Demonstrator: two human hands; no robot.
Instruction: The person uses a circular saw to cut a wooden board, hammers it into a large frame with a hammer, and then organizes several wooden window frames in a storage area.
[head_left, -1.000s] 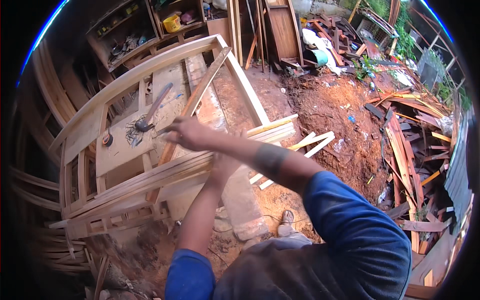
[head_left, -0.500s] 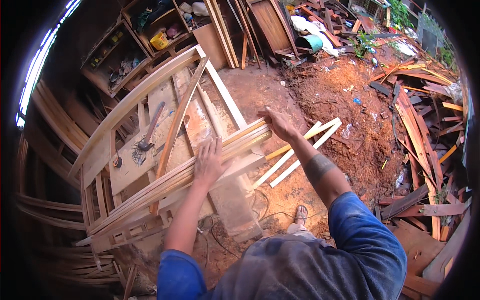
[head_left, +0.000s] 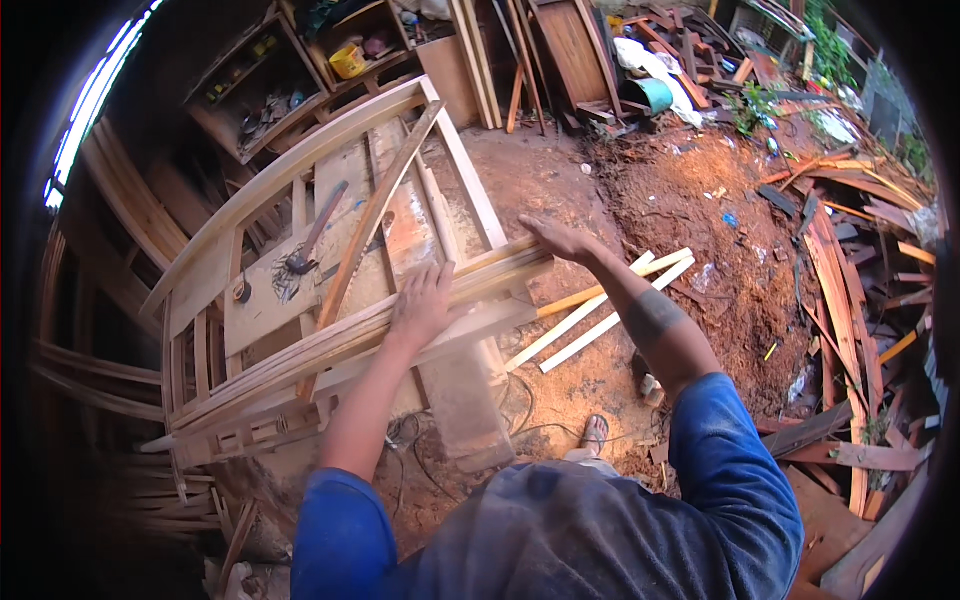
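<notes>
Seen from above, a person's left hand (head_left: 422, 305) lay flat and open, fingers spread, on the near rail of a large pale unfinished wooden frame (head_left: 330, 215), seemingly pressing to steady it. The right hand (head_left: 558, 238), also open and gripping nothing, rested on the rail's far end. The frame lay tilted over a wooden work surface (head_left: 262, 300) holding a hammer (head_left: 312, 235), beside reddish sawdust-strewn ground (head_left: 700, 220).
</notes>
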